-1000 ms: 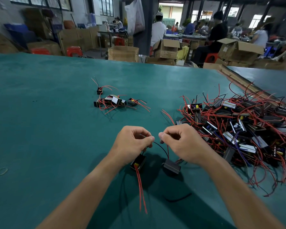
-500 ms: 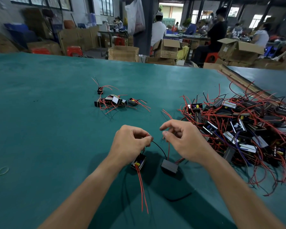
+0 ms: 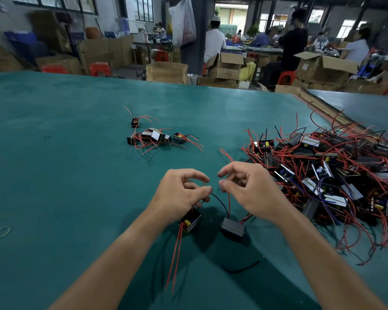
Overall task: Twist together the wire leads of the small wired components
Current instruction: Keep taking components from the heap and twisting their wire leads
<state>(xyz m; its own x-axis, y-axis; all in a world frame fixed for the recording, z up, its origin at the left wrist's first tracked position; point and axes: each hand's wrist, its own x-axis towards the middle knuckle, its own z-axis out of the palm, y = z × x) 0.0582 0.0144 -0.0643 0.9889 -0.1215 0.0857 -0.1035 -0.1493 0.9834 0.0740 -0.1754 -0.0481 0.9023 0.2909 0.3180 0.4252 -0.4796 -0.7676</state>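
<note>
Your green table (image 3: 54,175) holds a tangled component pile (image 3: 323,175) at right. A smaller cluster (image 3: 155,137) lies ahead, and a rubber band (image 3: 2,232) lies left.

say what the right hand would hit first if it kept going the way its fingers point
Most likely the left hand, at its fingertips just across a small gap, though depth is unclear.

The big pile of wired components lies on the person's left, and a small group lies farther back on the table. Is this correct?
No. The head view shows the big pile on the person's right, beside the right hand. The small group does lie farther back on the table.
</note>
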